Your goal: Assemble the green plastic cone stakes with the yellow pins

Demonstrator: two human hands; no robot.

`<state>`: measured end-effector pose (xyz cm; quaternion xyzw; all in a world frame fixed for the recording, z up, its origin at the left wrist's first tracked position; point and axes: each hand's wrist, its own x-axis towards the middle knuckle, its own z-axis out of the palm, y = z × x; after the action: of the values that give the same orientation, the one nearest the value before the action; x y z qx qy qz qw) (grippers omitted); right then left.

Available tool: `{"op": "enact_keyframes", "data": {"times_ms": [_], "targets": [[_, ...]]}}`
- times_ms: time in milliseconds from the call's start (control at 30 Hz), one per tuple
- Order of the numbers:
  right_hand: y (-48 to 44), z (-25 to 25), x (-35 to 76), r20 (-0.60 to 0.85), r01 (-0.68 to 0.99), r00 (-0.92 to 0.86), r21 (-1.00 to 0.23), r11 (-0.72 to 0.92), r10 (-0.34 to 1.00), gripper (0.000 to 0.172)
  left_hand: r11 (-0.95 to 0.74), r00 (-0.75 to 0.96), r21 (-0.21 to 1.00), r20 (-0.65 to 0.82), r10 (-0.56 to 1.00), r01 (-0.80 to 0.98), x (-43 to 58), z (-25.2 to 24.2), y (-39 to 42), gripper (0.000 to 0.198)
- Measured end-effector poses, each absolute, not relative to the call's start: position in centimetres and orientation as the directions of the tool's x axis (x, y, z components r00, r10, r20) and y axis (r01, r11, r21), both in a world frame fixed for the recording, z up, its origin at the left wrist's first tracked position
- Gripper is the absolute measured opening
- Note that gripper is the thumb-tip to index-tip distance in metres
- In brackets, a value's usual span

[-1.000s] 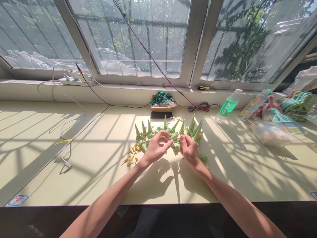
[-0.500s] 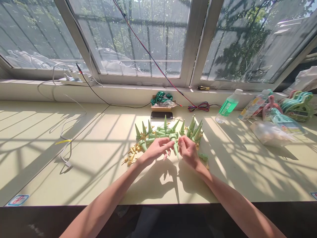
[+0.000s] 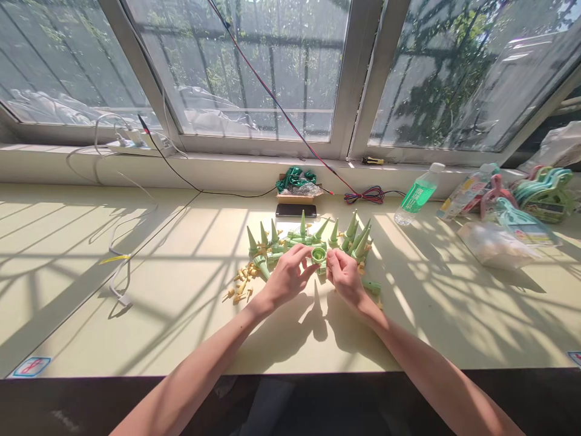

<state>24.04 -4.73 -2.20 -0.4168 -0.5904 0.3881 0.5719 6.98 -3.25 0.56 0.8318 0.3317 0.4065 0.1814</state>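
Between the thumb and fingers of my left hand (image 3: 290, 272) is a green plastic cone (image 3: 319, 255), its round hollow end facing me. My right hand (image 3: 345, 272) is closed in a pinch right beside the cone's rim; what its fingertips hold, if anything, is hidden. Behind both hands, several green cones (image 3: 303, 224) stand upright among green tube-like pieces (image 3: 297, 241) lying down. Small yellow plastic pieces (image 3: 240, 284) lie in a loose pile left of my left hand. Another green tube piece (image 3: 372, 287) lies just right of my right hand.
A phone (image 3: 296, 210) and a small box (image 3: 297, 194) of green material lie behind the cones. A green-labelled bottle (image 3: 418, 195), a plastic bag (image 3: 497, 242) and pastel plastic items (image 3: 544, 194) stand at the right. A white cable (image 3: 128, 272) crosses the table (image 3: 181, 339) at the left.
The green cone has turned in my left hand: its tip pointed down toward me before, and now its hollow end faces me. My right hand has barely moved.
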Motion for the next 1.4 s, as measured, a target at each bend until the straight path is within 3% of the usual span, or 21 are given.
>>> {"op": "enact_keyframes", "data": {"times_ms": [167,267,400,500,700,833,967,1100,1233,1400], "targets": [[-4.7,-2.5,24.0,0.358,0.037,0.044,-0.934,0.357,0.933,0.039,-0.477,0.306,0.826,0.390,0.868,0.299,7.2,1.1,-3.3,0.021],[-4.6,-2.6,24.2,0.396,0.095,0.056,-0.916,0.390,0.917,0.037,-0.232,0.295,0.964,0.187,0.937,0.126,7.2,1.2,-2.8,0.042],[-5.0,-2.3,24.1,0.454,0.181,-0.015,-0.875,0.449,0.891,0.033,0.062,0.371,0.998,-0.055,0.927,-0.007,7.1,1.3,-2.4,0.060],[-5.2,-2.0,24.1,0.478,0.221,-0.074,-0.848,0.482,0.875,0.032,0.132,0.456,0.991,-0.117,0.882,-0.001,7.1,1.3,-2.5,0.059],[-5.3,-2.0,24.1,0.449,0.226,-0.073,-0.862,0.453,0.891,0.034,0.017,0.462,0.999,-0.030,0.886,0.032,7.1,1.5,-3.0,0.046],[-5.2,-2.1,24.1,0.423,0.228,-0.063,-0.876,0.426,0.904,0.038,-0.171,0.425,0.974,0.093,0.900,0.149,7.1,1.7,-3.3,0.037],[-5.0,-2.2,24.1,0.399,0.226,-0.036,-0.890,0.396,0.916,0.043,-0.445,0.369,0.851,0.333,0.868,0.278,7.3,1.5,-3.6,0.023],[-4.9,-2.3,24.0,0.363,0.191,-0.025,-0.913,0.361,0.932,0.044,-0.623,0.431,0.726,0.481,0.763,0.292,7.2,1.2,-3.7,0.016],[-4.9,-2.5,23.9,0.357,0.138,-0.010,-0.925,0.355,0.934,0.042,-0.656,0.412,0.686,0.525,0.745,0.315,7.3,1.0,-3.7,0.017],[-4.7,-2.6,23.9,0.377,0.144,0.072,-0.920,0.364,0.923,0.040,-0.521,0.286,0.782,0.442,0.850,0.342,7.4,1.5,-3.8,0.027]]}}
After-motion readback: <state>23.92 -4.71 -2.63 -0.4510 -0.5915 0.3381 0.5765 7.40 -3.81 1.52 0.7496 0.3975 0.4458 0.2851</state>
